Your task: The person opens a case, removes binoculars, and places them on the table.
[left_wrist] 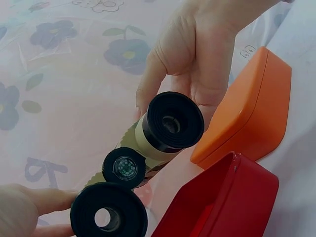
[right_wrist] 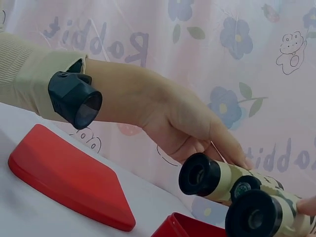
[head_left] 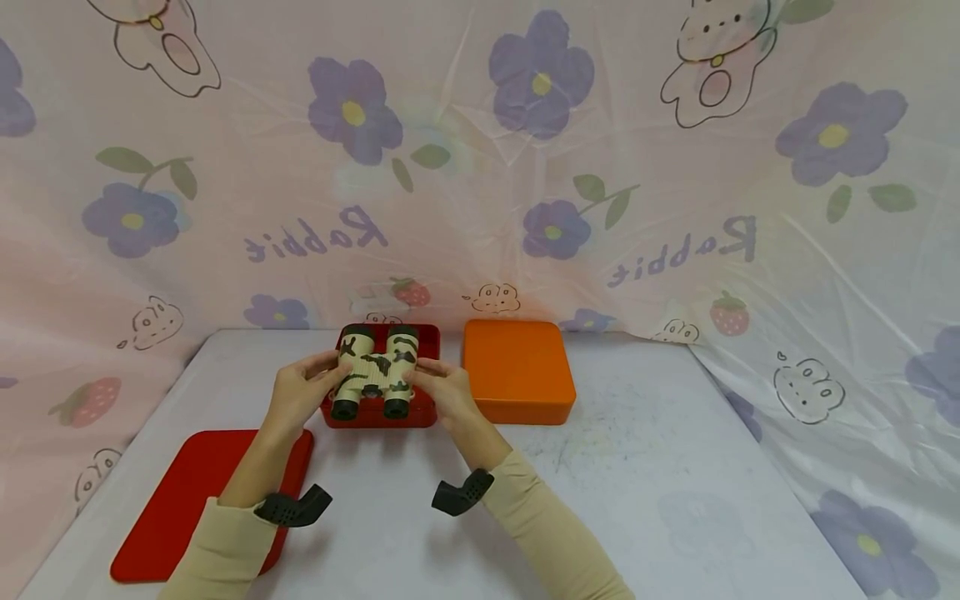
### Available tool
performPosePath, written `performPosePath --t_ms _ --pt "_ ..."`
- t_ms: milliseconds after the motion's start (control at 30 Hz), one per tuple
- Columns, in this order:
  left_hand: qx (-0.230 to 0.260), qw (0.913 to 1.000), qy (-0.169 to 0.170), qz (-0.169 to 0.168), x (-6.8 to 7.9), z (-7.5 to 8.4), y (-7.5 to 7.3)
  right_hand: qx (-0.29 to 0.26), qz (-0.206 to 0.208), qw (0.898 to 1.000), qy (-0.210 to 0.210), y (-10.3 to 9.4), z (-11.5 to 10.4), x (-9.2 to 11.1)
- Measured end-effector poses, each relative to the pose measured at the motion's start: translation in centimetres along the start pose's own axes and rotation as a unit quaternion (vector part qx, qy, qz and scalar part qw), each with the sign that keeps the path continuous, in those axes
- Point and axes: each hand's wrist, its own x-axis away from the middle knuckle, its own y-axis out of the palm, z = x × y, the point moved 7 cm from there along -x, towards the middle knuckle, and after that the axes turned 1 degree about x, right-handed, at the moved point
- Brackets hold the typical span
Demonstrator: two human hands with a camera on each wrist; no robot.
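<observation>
Both hands hold a pair of camouflage-patterned binoculars (head_left: pixel 378 364) above an open red box (head_left: pixel 429 414). My left hand (head_left: pixel 296 390) grips the left barrel, and my right hand (head_left: pixel 447 389) grips the right barrel. In the left wrist view the black eyepieces of the binoculars (left_wrist: pixel 174 123) face the camera, with a small compass (left_wrist: pixel 125 168) between them. The red box (left_wrist: pixel 247 197) lies below, its inside partly visible. From the right wrist view, the left hand (right_wrist: pixel 182 118) has its thumb along the barrel of the binoculars (right_wrist: pixel 237 190).
Right of the red box stands a closed orange box (head_left: pixel 517 371). A flat red lid (head_left: pixel 180 492) lies at the table's left, partly under my left forearm. The white table (head_left: pixel 637 467) meets a patterned curtain (head_left: pixel 465 167) at the back.
</observation>
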Motion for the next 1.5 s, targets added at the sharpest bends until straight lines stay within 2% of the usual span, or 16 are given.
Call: performPosePath --t_ms 533,833,1100,1500 --pt "0.0 1.0 0.005 -0.008 1.3 -0.5 -0.3 0.021 -0.013 1.0 0.001 0.1 0.4 1.0" --pt "-0.004 1.0 0.007 0.0 2.1 -0.2 -0.7 0.018 -0.015 1.0 0.012 0.2 0.3 1.7" --pt "0.012 0.9999 -0.004 -0.008 2.7 -0.7 -0.8 0.035 -0.03 0.999 0.012 0.2 0.7 2.1" --pt "-0.002 0.9994 -0.025 -0.023 3.8 -2.0 -0.8 0.043 -0.039 0.998 0.019 0.1 1.6 3.0"
